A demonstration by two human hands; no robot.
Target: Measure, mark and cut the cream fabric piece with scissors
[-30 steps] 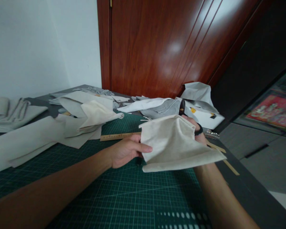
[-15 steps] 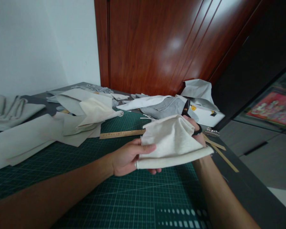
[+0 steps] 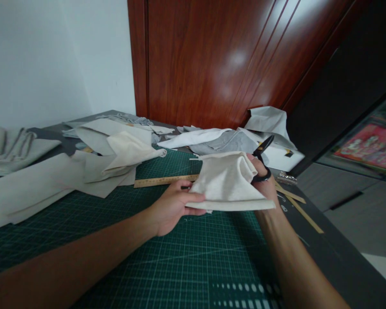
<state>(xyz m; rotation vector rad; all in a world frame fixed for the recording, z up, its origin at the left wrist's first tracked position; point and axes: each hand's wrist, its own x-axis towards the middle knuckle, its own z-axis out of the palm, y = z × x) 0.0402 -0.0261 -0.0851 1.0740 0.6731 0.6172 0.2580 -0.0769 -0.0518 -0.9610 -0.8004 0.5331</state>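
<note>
A cream piece of fabric (image 3: 225, 178) with a folded or rolled near edge is held up above the green cutting mat (image 3: 167, 262). My left hand (image 3: 175, 206) is closed on its left side, the thumb on top and the fingers beneath. My right hand (image 3: 262, 176) is closed round black scissors (image 3: 263, 148), whose blades point up and away to the right. It also touches the fabric's far right corner; the fingers behind the cloth are hidden. A wooden ruler (image 3: 161, 181) lies on the mat beyond my left hand, its right end covered by the fabric.
Cream and grey cloth pieces (image 3: 51, 176) lie along the left, with more grey cloth (image 3: 218, 143) heaped at the back. A white box (image 3: 279, 158) stands at the back right. Thin wooden strips (image 3: 304, 214) lie on the right beside the mat.
The fabric's near edge has risen and turned flatter. The scissors have swung to the right, showing more of blades and handle. My left hand has shifted slightly up.
</note>
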